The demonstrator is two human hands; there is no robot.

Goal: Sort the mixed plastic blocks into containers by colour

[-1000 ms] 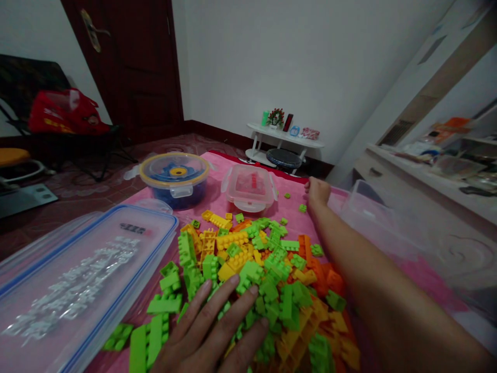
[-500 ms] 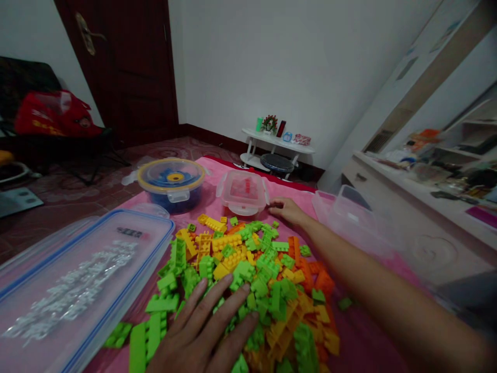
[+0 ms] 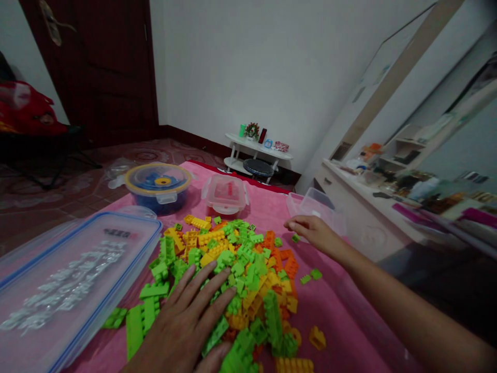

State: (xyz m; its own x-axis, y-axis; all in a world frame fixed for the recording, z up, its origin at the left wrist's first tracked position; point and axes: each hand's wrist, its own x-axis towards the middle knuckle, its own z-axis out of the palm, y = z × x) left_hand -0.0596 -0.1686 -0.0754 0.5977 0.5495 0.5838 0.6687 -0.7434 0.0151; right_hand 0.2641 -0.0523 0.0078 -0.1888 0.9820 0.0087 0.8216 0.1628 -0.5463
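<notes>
My left hand (image 3: 186, 316) lies palm down over the near left part of a heap of plastic building bricks (image 3: 244, 259), fingers spread. The bricks are mostly green and yellow, with orange ones on the right side. My right hand (image 3: 312, 232) is above the pink cloth, right of the heap. Its fingers are curled together; what they hold, if anything, is hidden. Just below its fingertips lies a small green brick (image 3: 295, 238). Behind the heap stands a clear lidded box (image 3: 225, 194) with reddish contents, and left of it a round tub (image 3: 158, 186) with a yellow-rimmed lid.
A large clear lid (image 3: 81, 280) with a blue seal lies at the left on the pink cloth (image 3: 341, 331). An uncovered clear container (image 3: 320, 207) is at the back right. Beyond are a white dresser (image 3: 349, 207), a small shelf table (image 3: 258, 147) and a door (image 3: 89, 62).
My right hand has moved away from the lidded box, rightward and nearer to me. The left hand stays on the bricks. The camera view has turned a little to the right.
</notes>
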